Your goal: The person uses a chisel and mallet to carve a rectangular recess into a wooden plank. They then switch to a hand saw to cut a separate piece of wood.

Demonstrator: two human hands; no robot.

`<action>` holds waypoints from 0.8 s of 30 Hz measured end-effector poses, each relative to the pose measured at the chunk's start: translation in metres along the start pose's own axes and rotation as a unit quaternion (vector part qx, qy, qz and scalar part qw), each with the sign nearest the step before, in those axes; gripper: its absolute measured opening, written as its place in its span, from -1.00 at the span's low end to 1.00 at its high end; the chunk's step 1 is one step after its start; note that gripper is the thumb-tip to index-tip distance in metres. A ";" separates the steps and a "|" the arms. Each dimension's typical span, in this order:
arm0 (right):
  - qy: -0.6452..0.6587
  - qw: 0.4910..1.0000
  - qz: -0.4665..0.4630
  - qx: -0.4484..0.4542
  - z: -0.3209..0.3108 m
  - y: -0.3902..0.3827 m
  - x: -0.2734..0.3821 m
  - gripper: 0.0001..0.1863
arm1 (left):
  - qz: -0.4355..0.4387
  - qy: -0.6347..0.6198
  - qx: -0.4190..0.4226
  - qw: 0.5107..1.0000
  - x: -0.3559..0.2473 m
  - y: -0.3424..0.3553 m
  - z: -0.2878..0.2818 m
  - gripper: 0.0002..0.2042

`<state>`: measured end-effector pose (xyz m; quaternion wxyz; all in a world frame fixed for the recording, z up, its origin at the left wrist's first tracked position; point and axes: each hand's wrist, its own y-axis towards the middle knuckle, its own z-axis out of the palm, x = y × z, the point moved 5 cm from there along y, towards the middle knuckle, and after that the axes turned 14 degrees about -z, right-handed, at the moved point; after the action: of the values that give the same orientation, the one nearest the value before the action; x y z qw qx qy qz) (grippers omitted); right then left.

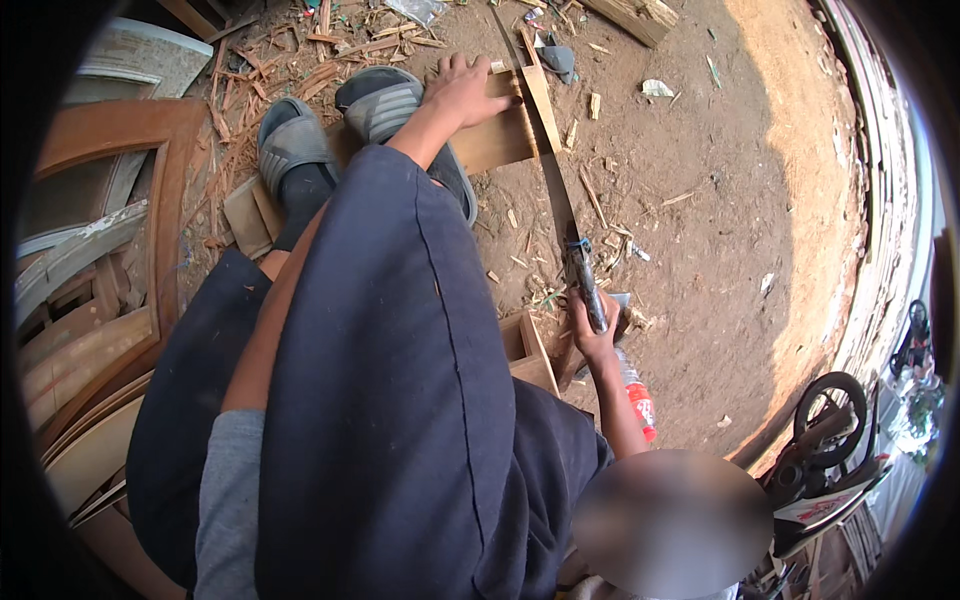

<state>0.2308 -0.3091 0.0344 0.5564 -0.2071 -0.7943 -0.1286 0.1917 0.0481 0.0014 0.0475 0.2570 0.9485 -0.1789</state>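
My right hand is closed around the dark handle of a handsaw. The long, narrow blade runs away from me and crosses a wooden board near its right end, with a pale end piece to the right of the blade. My left hand presses on the board just left of the blade, fingers spread and thumb stretched toward the cut. Beside it, my sandalled foot rests on the board. How deep the blade sits in the wood I cannot tell.
Wood chips and offcuts litter the dirt floor. Wooden frames lean at the left. Near my right forearm lie a plastic bottle and a small wooden box-like piece. A thick timber lies at the far side; a wheeled vehicle stands right.
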 end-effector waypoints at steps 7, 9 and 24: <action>0.057 0.997 0.040 -0.029 0.028 0.115 0.025 -0.77 | -0.004 0.006 -0.008 1.000 -0.002 0.001 -0.001 -0.34; 0.066 0.997 0.032 -0.040 0.030 0.127 0.026 -0.76 | -0.007 0.010 -0.001 1.000 -0.003 -0.001 -0.001 -0.35; 0.000 1.000 -0.014 -0.005 0.002 -0.008 -0.011 -0.88 | -0.020 0.002 0.053 0.998 -0.004 0.005 0.005 -0.29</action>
<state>0.2287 -0.3175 0.0241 0.5532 -0.1986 -0.7967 -0.1407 0.1977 0.0489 -0.0040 0.0286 0.2401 0.9429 -0.2292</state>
